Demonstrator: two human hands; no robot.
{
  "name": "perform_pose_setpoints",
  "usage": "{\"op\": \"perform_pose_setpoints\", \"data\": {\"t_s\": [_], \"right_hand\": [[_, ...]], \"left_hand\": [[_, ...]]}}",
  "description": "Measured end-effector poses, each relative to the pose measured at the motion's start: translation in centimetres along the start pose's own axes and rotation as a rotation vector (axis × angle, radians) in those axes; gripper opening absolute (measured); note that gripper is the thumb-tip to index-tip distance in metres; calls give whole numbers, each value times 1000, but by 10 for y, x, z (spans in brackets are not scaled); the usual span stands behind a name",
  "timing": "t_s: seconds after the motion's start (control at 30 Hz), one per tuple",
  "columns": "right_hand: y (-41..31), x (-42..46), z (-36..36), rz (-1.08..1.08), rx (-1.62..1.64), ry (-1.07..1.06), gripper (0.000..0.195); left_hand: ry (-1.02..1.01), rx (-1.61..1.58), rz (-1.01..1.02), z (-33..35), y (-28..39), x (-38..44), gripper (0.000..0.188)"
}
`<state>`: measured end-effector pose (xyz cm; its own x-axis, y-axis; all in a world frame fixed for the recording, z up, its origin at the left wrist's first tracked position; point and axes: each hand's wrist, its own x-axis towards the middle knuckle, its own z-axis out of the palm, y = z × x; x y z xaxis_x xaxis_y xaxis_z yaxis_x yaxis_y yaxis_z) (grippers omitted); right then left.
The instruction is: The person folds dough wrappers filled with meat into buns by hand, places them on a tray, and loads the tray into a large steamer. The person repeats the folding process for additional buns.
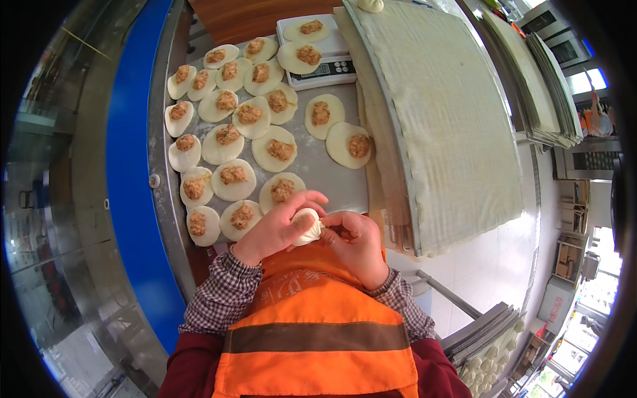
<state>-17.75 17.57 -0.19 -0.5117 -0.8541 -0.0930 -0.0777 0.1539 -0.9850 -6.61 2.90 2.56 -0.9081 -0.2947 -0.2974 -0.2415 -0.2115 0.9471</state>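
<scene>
A pleated dough bun is held in front of my orange apron, at the near edge of the metal worktop. My left hand cups it from the left, thumb across its side. The fingertips of my right hand pinch the gathered dough on the bun's right end. Just beyond my left hand lies a flat dough round with meat filling. Several more filled dough rounds cover the left and far parts of the worktop. Two others, one of them a dough round, lie towards the right.
A digital kitchen scale at the back carries two filled rounds. To the right, a cloth-lined tray holds one bun at its far end. Trays with several shaped buns stand low at the right. A blue strip borders the left side.
</scene>
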Motion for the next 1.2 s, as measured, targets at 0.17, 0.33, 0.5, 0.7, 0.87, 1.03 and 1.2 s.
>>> {"op": "perform_pose_setpoints", "data": {"t_s": [0.17,0.33,0.5,0.7,0.87,1.03,1.2], "right_hand": [[-16,2,-7,-588,-532,-13,21],[-26,3,-3,-402,-425,-11,25],[-21,2,-1,-560,-521,-13,28],[-33,-3,6,-418,-489,-11,24],[-25,-2,0,-617,-607,-5,26],[-34,-4,-10,-577,-532,-130,24],[-25,-2,-15,-710,-543,-124,26]], "left_hand": [[-2,-61,-148,-4,-18,-2,53],[67,-216,-104,5,-20,2,46],[122,-110,-30,5,-28,1,46],[255,-453,-70,19,-30,5,45],[142,-485,-168,14,-34,9,50],[-31,-643,-397,10,-31,11,51],[36,-778,-384,28,-1,5,51]]}}
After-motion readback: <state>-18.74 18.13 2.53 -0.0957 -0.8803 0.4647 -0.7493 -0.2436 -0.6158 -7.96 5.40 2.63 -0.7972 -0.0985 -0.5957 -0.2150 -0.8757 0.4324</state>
